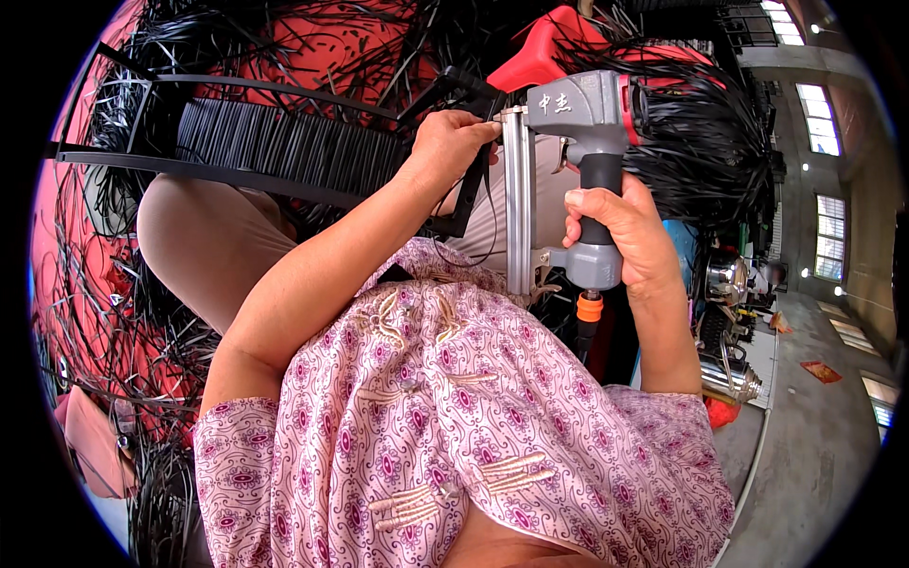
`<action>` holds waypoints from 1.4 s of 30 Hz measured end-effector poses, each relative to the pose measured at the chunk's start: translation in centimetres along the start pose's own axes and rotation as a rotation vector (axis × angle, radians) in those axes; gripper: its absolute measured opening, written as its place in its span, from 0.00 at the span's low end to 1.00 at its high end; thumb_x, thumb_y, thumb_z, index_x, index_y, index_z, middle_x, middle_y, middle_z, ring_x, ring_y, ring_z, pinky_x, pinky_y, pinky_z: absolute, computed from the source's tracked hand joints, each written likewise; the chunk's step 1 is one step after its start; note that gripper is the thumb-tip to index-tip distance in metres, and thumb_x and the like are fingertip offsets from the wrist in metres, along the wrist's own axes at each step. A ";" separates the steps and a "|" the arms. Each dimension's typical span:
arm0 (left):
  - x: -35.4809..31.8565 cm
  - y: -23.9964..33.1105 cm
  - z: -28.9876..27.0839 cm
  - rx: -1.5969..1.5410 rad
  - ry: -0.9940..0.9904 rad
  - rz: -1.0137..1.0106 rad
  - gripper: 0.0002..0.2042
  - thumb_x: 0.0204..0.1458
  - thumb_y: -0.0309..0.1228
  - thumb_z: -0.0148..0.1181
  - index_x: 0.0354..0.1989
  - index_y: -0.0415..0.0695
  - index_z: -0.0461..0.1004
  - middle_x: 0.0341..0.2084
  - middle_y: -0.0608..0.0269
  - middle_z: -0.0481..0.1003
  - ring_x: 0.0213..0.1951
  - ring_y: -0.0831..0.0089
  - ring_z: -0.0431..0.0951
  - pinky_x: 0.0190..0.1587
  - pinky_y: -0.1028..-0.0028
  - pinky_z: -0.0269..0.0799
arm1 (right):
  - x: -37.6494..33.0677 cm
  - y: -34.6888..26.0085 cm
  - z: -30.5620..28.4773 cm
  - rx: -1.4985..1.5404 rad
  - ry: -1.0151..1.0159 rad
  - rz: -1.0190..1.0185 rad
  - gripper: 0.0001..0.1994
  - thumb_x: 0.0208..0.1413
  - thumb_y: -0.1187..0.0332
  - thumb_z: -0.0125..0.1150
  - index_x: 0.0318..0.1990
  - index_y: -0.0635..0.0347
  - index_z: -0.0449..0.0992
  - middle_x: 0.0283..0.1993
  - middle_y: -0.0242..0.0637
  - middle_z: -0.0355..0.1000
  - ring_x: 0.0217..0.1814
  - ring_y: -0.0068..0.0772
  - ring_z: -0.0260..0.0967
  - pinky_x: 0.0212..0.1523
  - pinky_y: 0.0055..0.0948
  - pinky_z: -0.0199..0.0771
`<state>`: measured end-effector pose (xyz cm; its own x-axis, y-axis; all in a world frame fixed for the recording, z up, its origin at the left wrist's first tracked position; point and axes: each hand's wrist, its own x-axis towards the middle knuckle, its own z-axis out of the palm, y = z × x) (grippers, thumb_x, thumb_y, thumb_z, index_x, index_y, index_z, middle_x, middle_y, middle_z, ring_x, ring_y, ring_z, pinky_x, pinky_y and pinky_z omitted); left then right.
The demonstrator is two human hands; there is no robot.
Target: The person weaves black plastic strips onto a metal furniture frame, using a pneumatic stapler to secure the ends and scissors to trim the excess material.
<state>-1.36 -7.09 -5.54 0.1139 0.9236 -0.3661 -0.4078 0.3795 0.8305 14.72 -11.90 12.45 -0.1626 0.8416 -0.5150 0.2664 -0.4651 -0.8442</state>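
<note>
My right hand (623,222) is wrapped round the black grip of a grey air stapler (579,104). Its long silver magazine (517,204) points toward my body, and an orange hose fitting (589,308) sits below the handle. By the stapler's nose, my left hand (453,142) pinches a thin black strip (487,180) against the end of a black frame (473,99). The strip's loose length curls down toward my lap. Across my legs lies the frame, its middle filled with a panel of close-set black strips (284,147).
Loose black strips (123,331) lie tangled over the red floor covering (312,43) on the left. A thick bundle of black strips (705,123) is at the right, beside a red plastic piece (544,52). Shiny metal parts (729,369) stand farther right.
</note>
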 end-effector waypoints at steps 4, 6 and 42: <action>-0.1 0.5 -0.1 0.054 0.007 -0.002 0.12 0.51 0.33 0.62 0.32 0.34 0.80 0.22 0.59 0.79 0.25 0.77 0.78 0.30 0.77 0.72 | 0.1 0.1 0.1 -0.060 0.003 -0.018 0.10 0.50 0.72 0.64 0.36 0.61 0.68 0.25 0.33 0.69 0.22 0.24 0.70 0.27 0.27 0.75; -0.2 0.5 -0.1 0.058 0.004 -0.004 0.12 0.51 0.33 0.62 0.32 0.34 0.80 0.22 0.59 0.79 0.25 0.77 0.78 0.31 0.77 0.72 | 0.1 0.1 0.3 -0.085 0.003 -0.030 0.10 0.51 0.72 0.64 0.36 0.61 0.68 0.24 0.33 0.69 0.22 0.24 0.70 0.27 0.27 0.75; 0.2 0.0 0.4 0.072 0.039 0.033 0.13 0.49 0.34 0.65 0.33 0.33 0.81 0.22 0.59 0.79 0.23 0.77 0.77 0.28 0.77 0.71 | 0.4 0.4 0.4 -0.247 -0.023 -0.106 0.17 0.50 0.68 0.66 0.43 0.68 0.70 0.24 0.31 0.69 0.22 0.20 0.68 0.25 0.24 0.71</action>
<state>-0.95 -6.86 -5.47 0.0661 0.9332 -0.3532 -0.3446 0.3535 0.8696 14.42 -11.82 11.87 -0.2229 0.8744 -0.4309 0.4702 -0.2908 -0.8333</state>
